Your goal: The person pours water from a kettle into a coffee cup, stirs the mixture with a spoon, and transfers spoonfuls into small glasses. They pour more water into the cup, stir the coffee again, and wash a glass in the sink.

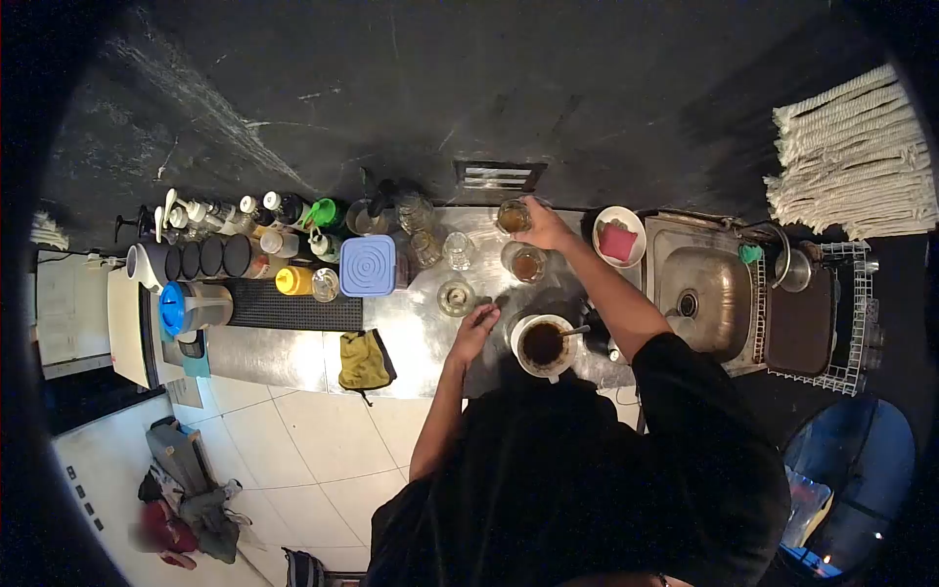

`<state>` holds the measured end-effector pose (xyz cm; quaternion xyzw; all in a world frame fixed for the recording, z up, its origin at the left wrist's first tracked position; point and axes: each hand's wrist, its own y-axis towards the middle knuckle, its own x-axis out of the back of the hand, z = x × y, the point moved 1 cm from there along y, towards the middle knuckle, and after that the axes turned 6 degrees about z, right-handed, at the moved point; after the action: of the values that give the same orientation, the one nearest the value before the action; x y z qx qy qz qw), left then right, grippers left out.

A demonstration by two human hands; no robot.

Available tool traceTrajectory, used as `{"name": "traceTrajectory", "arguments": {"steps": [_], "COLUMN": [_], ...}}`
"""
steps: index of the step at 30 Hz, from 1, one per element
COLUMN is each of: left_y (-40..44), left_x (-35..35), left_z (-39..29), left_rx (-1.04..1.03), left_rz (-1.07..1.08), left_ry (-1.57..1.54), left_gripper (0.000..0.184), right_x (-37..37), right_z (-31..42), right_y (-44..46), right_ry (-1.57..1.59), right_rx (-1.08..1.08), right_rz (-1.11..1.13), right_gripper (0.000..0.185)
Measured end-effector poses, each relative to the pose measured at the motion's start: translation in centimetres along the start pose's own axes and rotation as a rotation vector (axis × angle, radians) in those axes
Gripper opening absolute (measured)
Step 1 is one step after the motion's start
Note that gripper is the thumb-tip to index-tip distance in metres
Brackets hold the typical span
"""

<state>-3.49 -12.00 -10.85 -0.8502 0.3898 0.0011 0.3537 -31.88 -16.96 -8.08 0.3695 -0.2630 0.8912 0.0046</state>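
My right hand (544, 227) is wrapped round a glass of brownish liquid (513, 216) near the back wall. My left hand (476, 330) has its fingers drawn together beside a glass (455, 298) on the steel counter (411, 352); what they hold, if anything, is too small to make out. Between my hands stands a second glass with brown drink (526, 264). Close to my body is a white cup of dark liquid (543, 343) with a spoon (573, 332) in it. An empty glass (458, 250) stands farther back.
To the left are a blue-lidded container (369, 266), a yellow cloth (366, 362), a black mat (256, 303) and several bottles. On the right sit a white bowl with a pink sponge (618, 241), a steel sink (704, 333) and a rack with a brown tray (800, 321).
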Motion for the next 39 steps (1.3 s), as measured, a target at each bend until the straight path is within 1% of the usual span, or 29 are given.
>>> {"name": "traceTrajectory", "arguments": {"steps": [1, 3, 4, 5, 7, 8, 11, 12, 13, 15, 16, 17, 19, 21, 22, 24, 25, 27, 28, 29, 31, 32, 33, 34, 35, 36, 37, 38, 39], "left_y": [-0.1, -0.6, -0.7, -0.9, -1.1, -0.3, -1.6, -1.5, -1.7, -2.0, -1.8, -1.9, -2.2, -2.4, -2.3, -2.1, -1.7, -1.7, -2.3, -2.5, -2.2, -2.0, -1.8, -1.6, -1.4, -1.5, -1.7, -2.0, -2.0], "left_x": [0.3, 0.7, 1.1, 1.3, 2.0, 3.0, 3.6, 4.3, 4.7, 5.4, 5.9, 6.2, 6.3, 6.3, 6.3, 6.8, 7.4, 7.3, 6.9, 6.6, 6.7, 6.8, 6.8, 6.8, 6.9, 6.8, 6.7, 6.2, 6.3], "left_z": [0.5, 0.9, 1.4, 1.5, 2.4, 4.2, 3.6, 3.8, 4.2, 4.5, 5.0, 5.2, 4.9, 4.7, 4.8, 5.4, 6.2, 6.3, 5.5, 5.0, 5.8, 6.1, 6.0, 6.0, 5.9, 5.5, 5.1, 4.9, 5.0], "left_rx": [-0.002, 0.090, 0.107, 0.105, 0.099, 0.020, 0.048, 0.049, 0.049, 0.019, -0.005, -0.007, 0.013, -0.018, -0.019, -0.018, -0.031, -0.041, -0.021, -0.002, -0.010, -0.020, -0.031, 0.018, 0.015, -0.022, -0.060, -0.098, -0.099], "left_rz": [-0.003, -0.005, 0.006, 0.005, -0.005, 0.026, -0.040, -0.019, -0.019, -0.042, -0.022, -0.025, -0.070, -0.048, -0.072, -0.093, -0.049, 0.001, -0.053, -0.105, -0.099, -0.139, -0.180, -0.207, -0.207, -0.209, -0.213, -0.333, -0.335], "left_ry": [0.003, -0.001, 0.006, 0.011, -0.041, -0.032, -0.100, -0.125, -0.124, -0.163, -0.211, -0.208, -0.243, -0.279, -0.276, -0.274, -0.308, -0.344, -0.321, -0.299, -0.313, -0.305, -0.297, -0.305, -0.303, -0.320, -0.337, -0.300, -0.300], "left_gripper": [0.041, 0.043, 0.043, 0.043, 0.042, 0.041, 0.039, 0.035, 0.035, 0.029, 0.024, 0.024, 0.020, 0.017, 0.017, 0.017, 0.017, 0.017, 0.017, 0.018, 0.020, 0.020, 0.021, 0.029, 0.029, 0.035, 0.042, 0.057, 0.057], "right_x": [-0.3, -1.1, -1.8, -2.2, -2.8, -3.5, -4.1, -4.4, -4.7, -5.2, -5.7, -6.3, -7.8, -8.6, -8.3, -6.9, -5.7, -3.0, -2.1, -1.4, -0.9, -1.0, -1.6, -2.7, -3.6, -3.7, -3.8, -3.7, -3.7], "right_z": [0.4, 1.2, 1.8, 2.2, 2.6, 2.6, 3.7, 4.0, 4.3, 4.5, 4.4, 4.4, 3.1, 2.5, 2.4, 2.4, 2.7, 3.2, 3.6, 3.8, 3.8, 3.6, 3.2, 2.5, 1.8, 1.9, 2.1, 2.2, 2.2], "right_y": [0.5, 1.3, 1.5, 1.6, 2.1, 2.6, 2.7, 2.8, 2.9, 3.5, 4.0, 4.4, 6.1, 6.6, 6.3, 4.7, 3.4, 0.2, -1.3, -2.6, -4.8, -5.1, -5.0, -4.7, -4.3, -4.4, -4.3, -4.2, -4.2], "right_ry": [0.002, 0.023, 0.019, 0.022, 0.139, 0.116, 0.174, 0.176, 0.177, 0.179, 0.217, 0.256, 0.290, 0.545, 0.544, 0.406, 0.405, 0.059, -0.100, -0.104, -0.334, -0.366, -0.365, -0.376, -0.387, -0.335, -0.333, -0.250, -0.169], "right_rx": [0.004, -0.062, -0.049, -0.047, -0.052, -0.030, -0.062, -0.061, -0.060, -0.054, -0.050, -0.047, -0.053, 0.057, 0.056, 0.014, 0.012, 0.051, 0.019, 0.015, -0.063, -0.085, -0.090, -0.099, -0.104, -0.115, -0.110, -0.122, -0.136], "right_rz": [-0.001, 0.012, -0.072, -0.075, -0.130, -0.165, -0.186, -0.186, -0.192, -0.201, -0.200, -0.201, -0.157, 0.005, 0.003, -0.010, -0.012, -0.016, -0.026, -0.028, 0.215, 0.313, 0.306, 0.293, 0.282, 0.271, 0.271, 0.209, 0.148], "right_gripper": [0.094, 0.096, 0.092, 0.092, 0.087, 0.083, 0.084, 0.084, 0.083, 0.083, 0.082, 0.080, 0.077, 0.071, 0.071, 0.068, 0.068, 0.070, 0.083, 0.083, 0.108, 0.116, 0.116, 0.114, 0.113, 0.105, 0.105, 0.101, 0.097]}}
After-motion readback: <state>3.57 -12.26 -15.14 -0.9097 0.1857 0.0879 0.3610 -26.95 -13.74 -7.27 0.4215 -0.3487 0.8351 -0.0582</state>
